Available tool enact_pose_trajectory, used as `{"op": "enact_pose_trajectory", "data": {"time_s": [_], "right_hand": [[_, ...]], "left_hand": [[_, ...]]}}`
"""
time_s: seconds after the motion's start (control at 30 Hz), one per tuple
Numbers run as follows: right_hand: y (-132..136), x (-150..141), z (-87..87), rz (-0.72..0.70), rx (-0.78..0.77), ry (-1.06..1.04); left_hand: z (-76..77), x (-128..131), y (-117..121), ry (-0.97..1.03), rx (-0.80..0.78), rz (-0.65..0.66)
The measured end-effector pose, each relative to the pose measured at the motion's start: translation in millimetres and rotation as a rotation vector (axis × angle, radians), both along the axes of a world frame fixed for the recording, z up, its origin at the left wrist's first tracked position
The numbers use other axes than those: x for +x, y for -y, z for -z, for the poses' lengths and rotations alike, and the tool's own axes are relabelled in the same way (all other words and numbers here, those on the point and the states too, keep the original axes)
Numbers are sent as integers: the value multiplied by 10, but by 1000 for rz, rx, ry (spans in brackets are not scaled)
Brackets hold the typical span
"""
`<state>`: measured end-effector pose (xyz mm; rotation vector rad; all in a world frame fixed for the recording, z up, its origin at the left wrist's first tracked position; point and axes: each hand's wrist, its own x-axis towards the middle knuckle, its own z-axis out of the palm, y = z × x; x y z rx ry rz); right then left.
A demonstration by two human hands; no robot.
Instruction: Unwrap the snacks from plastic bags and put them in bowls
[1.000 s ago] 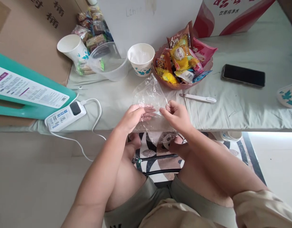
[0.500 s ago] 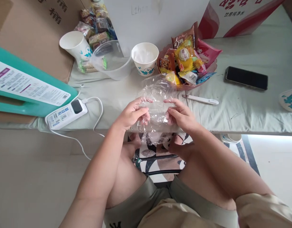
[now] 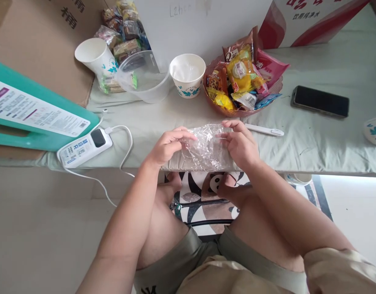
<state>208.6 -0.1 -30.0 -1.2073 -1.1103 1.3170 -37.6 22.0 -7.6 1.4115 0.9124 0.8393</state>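
Observation:
A crinkled clear plastic bag [image 3: 204, 149] stretches between my hands just above the table's front edge. My left hand [image 3: 168, 146] pinches its left side between thumb and fingers. On the other side, my right hand [image 3: 240, 143] grips the bag, its fingertips partly behind the film. A white utility knife [image 3: 264, 130] lies just beyond my right hand, its left end hidden by the fingers. Behind the bag stand a paper cup [image 3: 188, 87] with blue leaves and clear film inside, and a pinkish bowl [image 3: 217, 107] heaped with wrapped snacks [image 3: 241, 73].
Left of the cup are a clear plastic tub [image 3: 148, 87], a tilted paper cup [image 3: 91, 53] and wrapped snacks [image 3: 127, 49]. A power strip [image 3: 84, 149] with white cables sits by a green container [image 3: 44, 110]. A phone [image 3: 321, 101] lies right; boxes [image 3: 203, 36] stand behind.
The plastic bag, taller and hanging below the table edge before, is now gathered into a smaller, flatter bunch. My right hand has risen slightly and shifted right, over the knife's end.

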Motion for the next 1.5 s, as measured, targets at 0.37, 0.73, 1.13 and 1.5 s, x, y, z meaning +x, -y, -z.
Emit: {"op": "enact_pose_trajectory", "data": {"time_s": [0.37, 0.73, 1.13, 1.5], "right_hand": [[47, -45, 16, -120, 48, 125], [0, -41, -65, -66, -76, -198], [61, -22, -133, -200, -141, -174], [67, -20, -253, -140, -151, -5]], "left_hand": [[-31, 102, 22, 42, 44, -246], [-36, 198, 32, 94, -366, -98], [-121, 118, 42, 80, -360, -103], [31, 115, -68, 7, -101, -137]]}}
